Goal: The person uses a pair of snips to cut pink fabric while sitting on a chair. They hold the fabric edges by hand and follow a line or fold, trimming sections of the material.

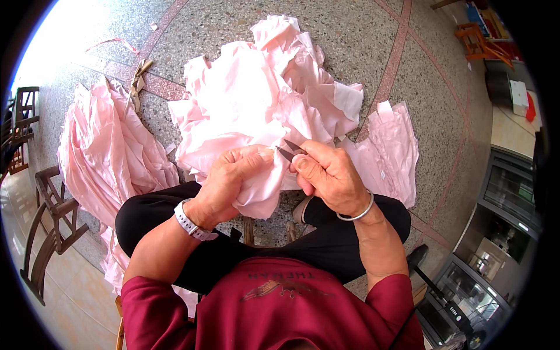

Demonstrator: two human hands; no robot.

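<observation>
Both my hands are over my lap, in front of a large heap of pale pink fabric (239,87). My left hand (233,175), with a white watch on the wrist, is closed on a fold of this fabric, thumb on top. My right hand (326,175), wearing a silver bangle, grips small dark snips (286,154), whose parted blades are at the pinched fold beside my left thumb. More pink fabric (111,151) is piled at my left, and a flatter pink piece (385,157) lies at the right.
Wooden chairs (55,210) stand at the left on the speckled floor (443,140). Dark glass-fronted cabinets (504,189) line the right, with a black pole-like device (449,309) near my right elbow and an orange stool (469,41) farther back. A brown strip (140,79) lies by the left pile.
</observation>
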